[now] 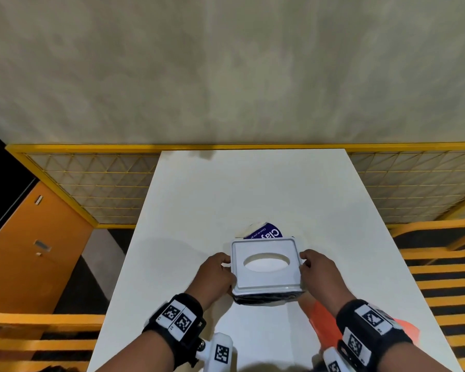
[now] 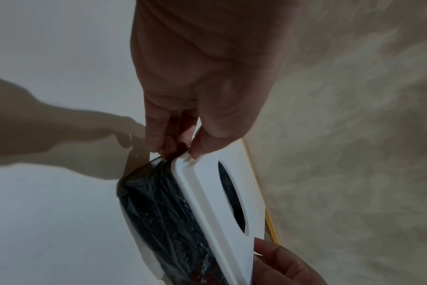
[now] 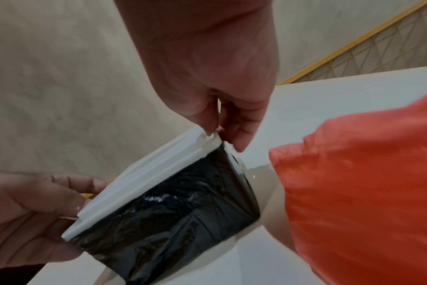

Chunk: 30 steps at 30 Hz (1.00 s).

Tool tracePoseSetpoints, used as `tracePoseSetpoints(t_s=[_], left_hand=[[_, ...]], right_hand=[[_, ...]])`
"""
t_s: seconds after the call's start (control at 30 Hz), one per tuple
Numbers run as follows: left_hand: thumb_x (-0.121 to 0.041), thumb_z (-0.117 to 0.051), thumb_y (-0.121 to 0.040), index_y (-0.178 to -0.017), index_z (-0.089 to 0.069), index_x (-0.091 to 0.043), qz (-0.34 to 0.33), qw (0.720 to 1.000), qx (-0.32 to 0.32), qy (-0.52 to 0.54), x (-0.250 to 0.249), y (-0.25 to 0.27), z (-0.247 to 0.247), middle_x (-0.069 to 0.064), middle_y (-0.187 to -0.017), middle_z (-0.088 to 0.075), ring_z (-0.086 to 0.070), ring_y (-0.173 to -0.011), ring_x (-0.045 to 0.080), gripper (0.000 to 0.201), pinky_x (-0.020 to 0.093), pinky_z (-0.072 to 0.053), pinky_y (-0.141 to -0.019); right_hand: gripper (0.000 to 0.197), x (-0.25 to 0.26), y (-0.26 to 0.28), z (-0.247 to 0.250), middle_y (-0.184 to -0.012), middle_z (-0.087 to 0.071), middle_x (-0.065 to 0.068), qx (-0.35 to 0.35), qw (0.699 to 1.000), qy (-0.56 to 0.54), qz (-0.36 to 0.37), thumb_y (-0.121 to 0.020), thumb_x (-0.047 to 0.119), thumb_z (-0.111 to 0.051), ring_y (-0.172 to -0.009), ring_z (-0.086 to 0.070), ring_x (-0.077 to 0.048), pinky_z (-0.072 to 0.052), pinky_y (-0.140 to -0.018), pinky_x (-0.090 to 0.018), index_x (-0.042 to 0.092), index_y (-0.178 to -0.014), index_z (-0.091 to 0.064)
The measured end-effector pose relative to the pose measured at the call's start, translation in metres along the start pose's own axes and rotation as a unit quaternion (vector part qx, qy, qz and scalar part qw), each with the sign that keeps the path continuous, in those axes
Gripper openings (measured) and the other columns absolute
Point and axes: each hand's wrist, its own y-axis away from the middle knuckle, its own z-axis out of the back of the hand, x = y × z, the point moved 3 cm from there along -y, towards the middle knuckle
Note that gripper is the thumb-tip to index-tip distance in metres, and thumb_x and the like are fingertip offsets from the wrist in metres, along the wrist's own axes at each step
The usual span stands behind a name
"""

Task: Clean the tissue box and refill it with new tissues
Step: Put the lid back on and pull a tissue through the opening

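White worktop (image 1: 226,197) | left hand (image 1: 215,275) and right hand (image 1: 320,272) fingers curled, gripping tissue box (image 1: 266,277) sides | orange cloth (image 1: 320,315) beside.

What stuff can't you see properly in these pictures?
- Blue-and-white packet, head view: mostly hidden behind the white plastic tissue box lid; its lettering is cut short.
- Orange cloth, head view: largely covered by the right hand and wrist.
- Black-wrapped box body: its contents are hidden by the lid.
- Left hand fingertips, head view: tucked under the lid.
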Motion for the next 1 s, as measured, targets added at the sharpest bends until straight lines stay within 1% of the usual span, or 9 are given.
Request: tracePoseSetpoints(t_s=[0.1, 0.17, 0.27, 0.37, 0.47, 0.53, 0.7, 0.83, 1.0], left_hand=[[-0.003, -0.068, -0.087, -0.128, -0.059, -0.012, 0.002, 0.999, 0.011, -0.04, -0.008, 0.002, 0.005, 0.0, -0.088, -0.067, -0.067, -0.08, 0.015, 0.043, 0.021, -0.047, -0.063], [-0.006, -0.068, -0.089, -0.135, -0.052, -0.012, -0.006, 0.998, 0.004, -0.061, -0.013, 0.005, 0.005, 0.0, -0.107, -0.063, -0.066, -0.101, 0.016, 0.048, 0.016, -0.045, -0.064], [-0.009, -0.062, -0.092, -0.137, -0.045, -0.025, -0.049, 0.995, -0.006, -0.09, -0.023, 0.008, 0.001, 0.0, -0.119, -0.05, -0.056, -0.096, 0.007, 0.051, 0.01, -0.045, -0.068], [-0.027, -0.059, -0.088, -0.15, -0.033, -0.026, -0.08, 0.982, 0.006, -0.172, -0.027, 0.009, -0.008, 0.006, -0.138, -0.04, -0.048, -0.128, 0.027, 0.067, 0.038, -0.047, -0.106], [-0.049, -0.07, -0.087, -0.165, -0.002, -0.022, -0.078, 0.953, 0.05, -0.288, -0.021, 0.008, -0.017, 0.006, -0.169, -0.003, -0.013, -0.153, 0.036, 0.106, 0.046, -0.031, -0.12], [-0.055, -0.074, -0.086, -0.164, 0.007, -0.023, -0.082, 0.938, 0.047, -0.335, -0.017, 0.007, -0.02, 0.004, -0.172, 0.012, -0.006, -0.155, 0.034, 0.118, 0.049, -0.032, -0.12], [-0.056, -0.077, -0.084, -0.164, 0.001, -0.024, -0.083, 0.921, 0.026, -0.381, -0.02, 0.004, -0.021, 0.005, -0.172, 0.008, -0.011, -0.155, 0.033, 0.116, 0.055, -0.035, -0.116], [-0.059, -0.075, -0.083, -0.163, 0.0, -0.025, -0.082, 0.913, 0.017, -0.399, -0.02, 0.004, -0.021, 0.003, -0.172, 0.008, -0.014, -0.154, 0.032, 0.115, 0.054, -0.038, -0.113], [-0.059, -0.075, -0.084, -0.164, 0.003, -0.027, -0.077, 0.917, 0.015, -0.392, -0.014, 0.002, -0.023, 0.0, -0.172, 0.012, -0.012, -0.154, 0.032, 0.116, 0.056, -0.038, -0.112]], right_hand=[[0.036, 0.01, -0.001, 0.01, -0.125, -0.054, -0.006, -0.049, 0.996, 0.078, 0.019, -0.088, 0.014, -0.057, -0.111, -0.052, -0.026, -0.047, -0.089, -0.037, 0.02, -0.122, -0.063], [0.032, 0.033, 0.001, 0.012, -0.127, -0.054, -0.001, -0.11, 0.981, 0.125, 0.099, -0.079, 0.021, -0.068, -0.112, -0.05, -0.029, -0.046, -0.086, -0.042, 0.031, -0.109, -0.069], [0.018, 0.068, 0.002, -0.009, -0.141, -0.049, -0.004, -0.073, 0.937, 0.238, 0.244, -0.074, 0.029, -0.075, -0.127, -0.042, -0.033, -0.035, -0.099, -0.058, 0.036, -0.091, -0.073], [0.02, 0.08, -0.009, -0.029, -0.16, -0.016, -0.003, 0.039, 0.915, 0.311, 0.255, -0.089, 0.033, -0.06, -0.145, -0.011, -0.031, -0.009, -0.11, -0.064, 0.037, -0.104, -0.071], [0.023, 0.082, -0.023, -0.031, -0.162, -0.008, -0.003, 0.08, 0.903, 0.344, 0.244, -0.091, 0.03, -0.054, -0.146, -0.002, -0.032, -0.006, -0.11, -0.066, 0.039, -0.106, -0.069], [0.023, 0.085, -0.027, -0.032, -0.162, -0.006, -0.003, 0.09, 0.882, 0.38, 0.265, -0.09, 0.033, -0.056, -0.147, 0.0, -0.032, -0.005, -0.108, -0.068, 0.042, -0.108, -0.067], [0.027, 0.098, -0.035, -0.036, -0.162, 0.002, -0.006, 0.115, 0.791, 0.504, 0.326, -0.093, 0.043, -0.052, -0.147, 0.01, -0.035, 0.007, -0.104, -0.074, 0.04, -0.118, -0.064], [0.036, 0.095, -0.042, -0.033, -0.161, -0.011, -0.009, 0.129, 0.758, 0.497, 0.402, -0.093, 0.034, -0.053, -0.147, -0.002, -0.036, 0.005, -0.106, -0.073, 0.046, -0.127, -0.056], [0.004, 0.089, -0.054, -0.03, -0.156, -0.031, -0.008, 0.133, 0.746, 0.477, 0.446, -0.08, 0.03, -0.069, -0.145, -0.022, -0.036, -0.004, -0.108, -0.073, 0.029, -0.081, -0.073]])
